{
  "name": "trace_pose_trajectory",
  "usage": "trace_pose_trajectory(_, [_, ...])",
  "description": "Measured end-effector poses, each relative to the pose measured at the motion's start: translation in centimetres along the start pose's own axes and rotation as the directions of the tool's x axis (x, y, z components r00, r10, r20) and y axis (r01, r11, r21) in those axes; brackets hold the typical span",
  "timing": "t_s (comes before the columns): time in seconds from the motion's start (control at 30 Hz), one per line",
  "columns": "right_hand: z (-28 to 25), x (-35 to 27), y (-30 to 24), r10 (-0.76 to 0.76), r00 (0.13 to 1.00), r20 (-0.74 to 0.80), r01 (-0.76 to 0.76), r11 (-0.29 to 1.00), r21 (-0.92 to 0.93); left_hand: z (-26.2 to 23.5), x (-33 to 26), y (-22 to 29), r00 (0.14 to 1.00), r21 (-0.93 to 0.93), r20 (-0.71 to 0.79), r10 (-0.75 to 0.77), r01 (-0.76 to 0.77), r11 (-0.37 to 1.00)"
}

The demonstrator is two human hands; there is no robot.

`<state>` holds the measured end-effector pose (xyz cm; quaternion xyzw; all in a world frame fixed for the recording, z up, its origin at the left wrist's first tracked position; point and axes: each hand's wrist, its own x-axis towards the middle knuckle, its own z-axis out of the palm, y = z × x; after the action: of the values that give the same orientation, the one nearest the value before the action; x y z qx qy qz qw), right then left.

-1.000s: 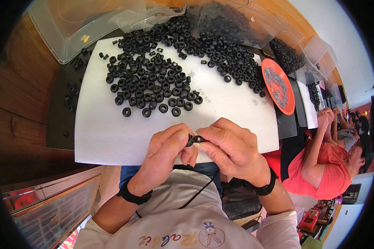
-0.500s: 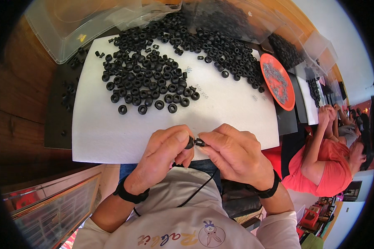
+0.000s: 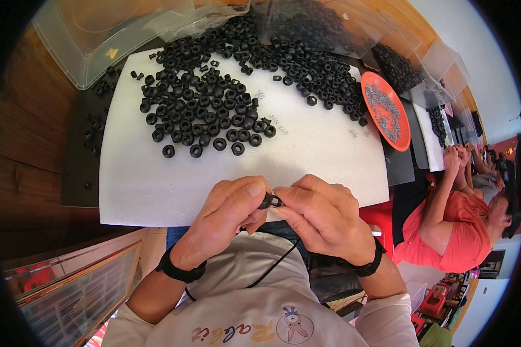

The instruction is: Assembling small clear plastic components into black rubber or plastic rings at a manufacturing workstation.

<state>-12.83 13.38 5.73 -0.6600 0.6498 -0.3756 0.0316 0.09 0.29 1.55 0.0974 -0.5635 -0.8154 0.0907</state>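
Observation:
Between the fingers of my left hand [image 3: 226, 207] is a round black piece [image 3: 264, 202], like the ball-shaped shell of a cord lock. My right hand [image 3: 324, 215] pinches a small black plug [image 3: 276, 200] with thumb and forefinger. Plug and shell meet end to end just above my lap, at the near edge of a white foam sheet [image 3: 173, 191]; my fingers hide how far one goes into the other. Both hands are closed. Farther off on the sheet lies a loose pile of round black shells [image 3: 205, 110] with holes through them, and a few small plugs among them.
An orange plate [image 3: 405, 130] of small silvery bits, seemingly springs, stands at the sheet's right. Clear plastic bins [image 3: 75, 52] line the back, some with black parts. A dark board [image 3: 78, 173] lies beneath the sheet. Another person [image 3: 446, 237] in a coral shirt sits at the right.
The small plug has closed up against the round shell, where a thin gap showed before. My right hand has shifted slightly left. The piles lie as before.

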Motion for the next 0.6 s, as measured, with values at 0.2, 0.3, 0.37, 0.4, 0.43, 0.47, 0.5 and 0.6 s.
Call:
trace_pose_trajectory(0.2, [0.6, 0.0, 0.1, -0.139, 0.989, -0.046, 0.137, 0.990, -0.040, 0.1, 0.1, 0.2, 1.000, 0.016, 0.015, -0.015, 0.014, 1.000])
trace_pose_trajectory(0.3, [0.5, -0.1, -0.3, -0.070, 0.997, -0.031, 0.067, 0.994, -0.088, 0.2, 0.0, -0.2, 1.000, -0.033, -0.004, -0.006, 0.006, 0.999])
trace_pose_trajectory(0.37, [0.8, -0.3, 0.0, -0.104, 0.993, -0.049, 0.099, 0.990, -0.099, 0.1, 0.0, -0.4, 1.000, -0.048, -0.002, 0.007, -0.007, 0.999])
trace_pose_trajectory(0.4, [0.9, -0.3, 0.1, -0.138, 0.988, -0.067, 0.131, 0.985, -0.110, 0.0, 0.0, -0.5, 1.000, -0.060, 0.011, 0.007, -0.006, 0.998])
trace_pose_trajectory(0.43, [1.0, -0.3, 0.0, -0.139, 0.988, -0.066, 0.131, 0.985, -0.110, 0.0, 0.0, -0.5, 1.000, -0.073, 0.023, 0.006, -0.004, 0.997])
trace_pose_trajectory(0.47, [1.1, -0.4, 0.0, -0.128, 0.989, -0.074, 0.119, 0.986, -0.113, 0.1, 0.0, -0.5, 1.000, -0.073, 0.023, 0.006, -0.005, 0.997])
trace_pose_trajectory(0.5, [1.2, -0.4, -0.1, -0.117, 0.990, -0.081, 0.107, 0.988, -0.116, 0.4, 0.1, -0.4, 1.000, -0.102, 0.005, 0.019, -0.019, 0.995])
trace_pose_trajectory(0.6, [1.3, -0.4, -0.2, -0.107, 0.991, -0.081, 0.097, 0.988, -0.119, 0.4, 0.1, -0.5, 0.999, -0.128, -0.010, 0.047, -0.048, 0.991])
